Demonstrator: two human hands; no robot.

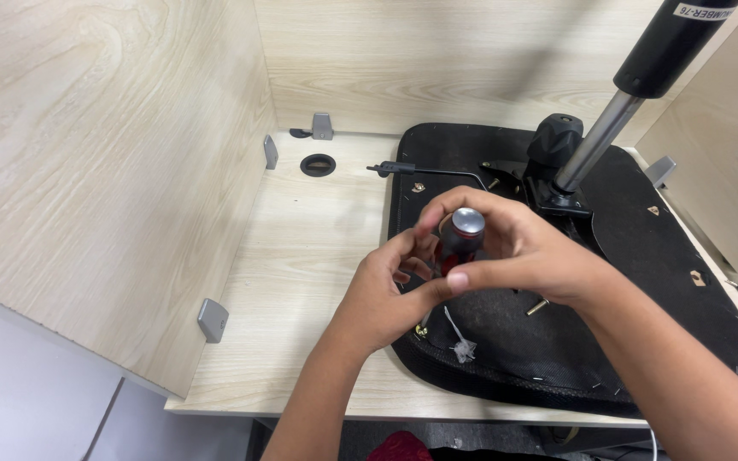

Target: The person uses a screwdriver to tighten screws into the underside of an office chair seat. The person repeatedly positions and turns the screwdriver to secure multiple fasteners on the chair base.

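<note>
A: What do I have in hand here?

B: From my feed, my right hand (527, 248) is curled over the top of a screwdriver handle (461, 239), red and black with a silver cap. That grip is closed on it, thumb below and fingers arched over the cap.

A: And the left hand (383, 294)?

B: Its fingers pinch in at the lower part of the same handle, touching it from the left. I can't see the tip; both hands hide it.

A: Where does the tool sit?

B: Upright over the black chair seat base (642, 282), which lies upside down on the light wood worktop (309, 256). A gas lift cylinder (634, 85) rises from its mount behind my hands, with 1 black knob (555, 141) beside it. A thin lever (429, 171) runs left from the mechanism.
</note>
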